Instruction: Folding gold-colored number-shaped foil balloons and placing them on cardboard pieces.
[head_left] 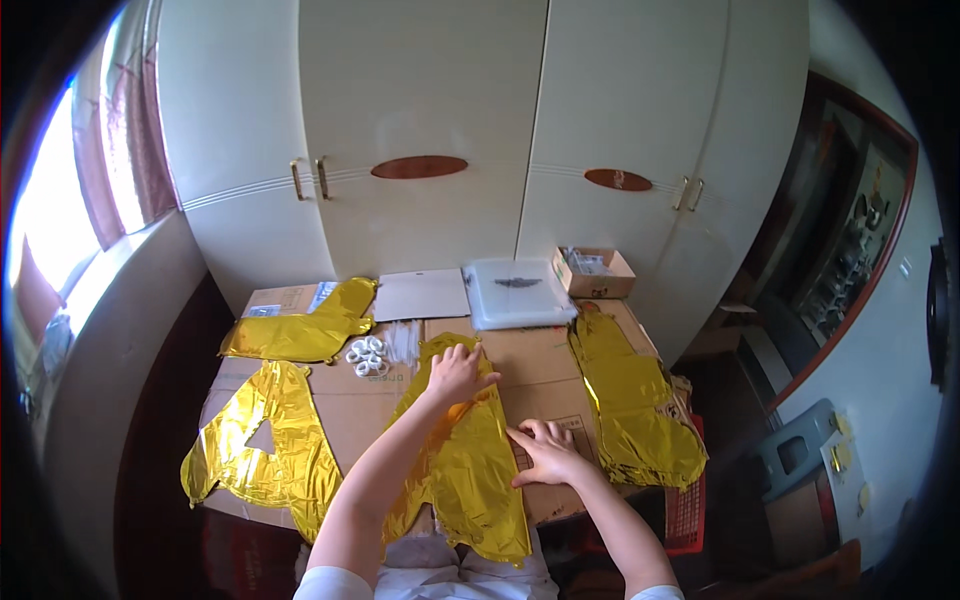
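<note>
A flat gold foil balloon [475, 480] lies on the cardboard in front of me, its lower end hanging over the near edge. My left hand [462, 374] rests on its upper part with fingers spread. Beside its right edge, my right hand [548, 455] lies on the cardboard, fingers apart and fingertips by the foil. My left forearm hides part of this balloon. To the left is an A-shaped gold foil balloon [290, 430] with a triangular hole. An L-shaped one [300, 332] lies behind it. More gold foil [635, 400] lies layered at the right.
White ring-shaped rolls [367, 356] and clear thin strips [403, 342] lie behind my left arm. At the back stand a pale flat box [422, 295], a translucent plastic case [520, 293] and an open carton [594, 272] of small packets. A red basket [686, 520] is below right; cabinets [420, 90] rise behind.
</note>
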